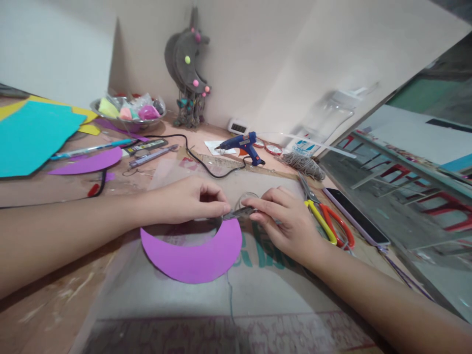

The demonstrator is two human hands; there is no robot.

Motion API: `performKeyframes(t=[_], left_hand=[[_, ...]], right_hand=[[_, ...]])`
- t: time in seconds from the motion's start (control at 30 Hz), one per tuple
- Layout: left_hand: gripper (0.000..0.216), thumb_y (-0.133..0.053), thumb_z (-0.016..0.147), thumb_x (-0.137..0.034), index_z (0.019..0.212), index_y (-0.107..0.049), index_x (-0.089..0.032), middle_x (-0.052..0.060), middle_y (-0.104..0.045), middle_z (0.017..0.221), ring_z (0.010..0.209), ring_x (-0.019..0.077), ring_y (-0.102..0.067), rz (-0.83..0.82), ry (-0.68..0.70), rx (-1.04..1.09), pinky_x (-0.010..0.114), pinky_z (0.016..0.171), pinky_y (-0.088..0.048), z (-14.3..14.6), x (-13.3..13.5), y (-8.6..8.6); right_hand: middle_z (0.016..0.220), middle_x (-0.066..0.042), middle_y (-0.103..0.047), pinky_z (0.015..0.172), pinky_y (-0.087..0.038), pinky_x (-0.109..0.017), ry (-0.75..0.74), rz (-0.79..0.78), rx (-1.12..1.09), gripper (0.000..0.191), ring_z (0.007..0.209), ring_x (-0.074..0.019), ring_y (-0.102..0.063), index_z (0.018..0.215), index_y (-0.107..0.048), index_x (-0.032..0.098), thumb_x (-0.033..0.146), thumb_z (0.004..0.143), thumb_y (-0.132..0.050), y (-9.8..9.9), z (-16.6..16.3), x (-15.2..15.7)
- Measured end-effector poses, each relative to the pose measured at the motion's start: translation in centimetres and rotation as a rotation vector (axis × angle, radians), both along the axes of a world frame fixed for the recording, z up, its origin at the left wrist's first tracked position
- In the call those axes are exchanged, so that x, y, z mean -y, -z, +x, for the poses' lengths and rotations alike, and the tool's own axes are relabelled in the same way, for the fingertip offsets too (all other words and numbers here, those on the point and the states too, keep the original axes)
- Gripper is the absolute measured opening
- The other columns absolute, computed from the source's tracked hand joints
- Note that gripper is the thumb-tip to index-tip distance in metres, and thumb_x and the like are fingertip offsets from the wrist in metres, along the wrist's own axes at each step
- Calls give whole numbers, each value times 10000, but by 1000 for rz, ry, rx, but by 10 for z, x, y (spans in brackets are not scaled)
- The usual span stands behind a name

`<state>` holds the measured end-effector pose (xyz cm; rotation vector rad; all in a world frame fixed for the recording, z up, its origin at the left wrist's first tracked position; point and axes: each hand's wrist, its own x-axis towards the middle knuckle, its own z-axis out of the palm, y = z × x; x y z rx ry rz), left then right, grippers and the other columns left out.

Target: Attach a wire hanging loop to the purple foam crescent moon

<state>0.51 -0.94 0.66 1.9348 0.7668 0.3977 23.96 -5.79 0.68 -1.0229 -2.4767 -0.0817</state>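
Note:
A purple crescent-shaped paper cutout [195,253] lies on a translucent plastic sheet [173,300] in front of me. My left hand [188,199] rests on the crescent's upper tip with its fingers curled, pinching one end of a small grey metal tool [239,213]. My right hand [285,219] pinches the other end of the same tool with thumb and fingers pressed together. A small clear round object [246,198] sits just behind the tool, partly hidden by the fingers.
Scissors with yellow and red handles [326,221] and a phone [356,216] lie right of my right hand. A blue glue gun [243,146] with its black cord, a metal bowl of coloured bits [127,113], pens, a second purple crescent [88,162] and teal paper [31,135] sit behind.

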Motion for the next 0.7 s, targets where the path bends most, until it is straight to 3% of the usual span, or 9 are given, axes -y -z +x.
performKeyframes(t=[0.7], left_hand=[[217, -525, 811, -343, 771, -620, -152, -33, -563, 642, 567, 82, -491, -27, -9, 9, 180, 537, -376, 0, 2, -2]], right_hand=[[777, -49, -561, 668, -423, -319, -1, -33, -62, 246, 742, -175, -522, 1081, -624, 177, 269, 905, -479, 0, -2, -1]])
